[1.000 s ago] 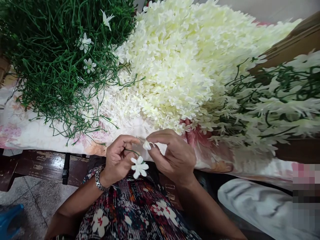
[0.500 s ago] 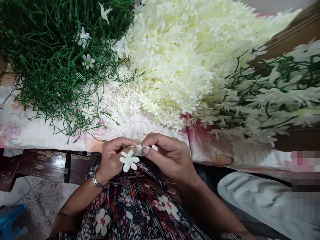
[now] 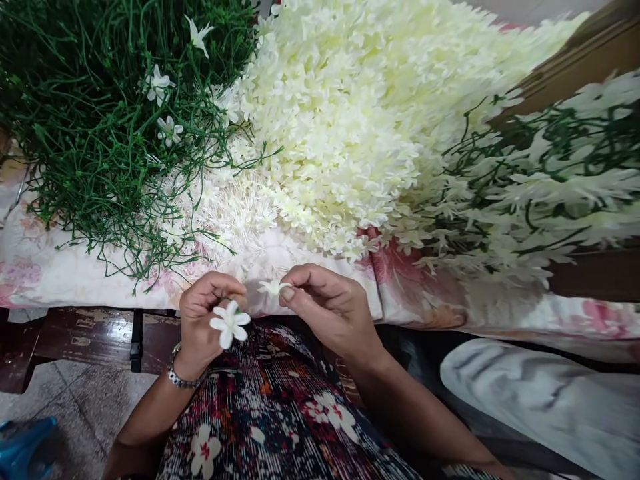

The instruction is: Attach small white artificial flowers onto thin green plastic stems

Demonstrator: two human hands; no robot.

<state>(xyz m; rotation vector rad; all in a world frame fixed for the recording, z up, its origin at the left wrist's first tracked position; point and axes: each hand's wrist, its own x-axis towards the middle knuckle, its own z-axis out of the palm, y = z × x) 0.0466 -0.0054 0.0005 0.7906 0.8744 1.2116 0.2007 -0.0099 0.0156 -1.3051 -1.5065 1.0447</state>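
Note:
My left hand (image 3: 207, 317) is closed on the stem of an artificial flower (image 3: 230, 325), whose white petals face up in front of the fingers; the stem itself is mostly hidden. Pinched between thumb and forefinger of my right hand (image 3: 330, 303) is a loose white flower head (image 3: 273, 287), its petals pointing left. The two hands are apart, just above the near edge of the cloth. Beyond them lie a heap of green plastic stems (image 3: 105, 133), a big pile of cream-white flower heads (image 3: 340, 127) and some thin white stamens (image 3: 235, 213).
A flowered cloth (image 3: 310, 257) covers the table. To the right, a bunch of white flowers on green stems (image 3: 540, 193) lies by a cardboard box (image 3: 565, 63). A person's light-clad leg (image 3: 525, 393) is at the lower right. A blue object (image 3: 25, 443) stands on the floor.
My hands have separated: the left moved left with its flower, while the right keeps its pinch. The flower head, earlier between both hands, is now at the right fingertips only.

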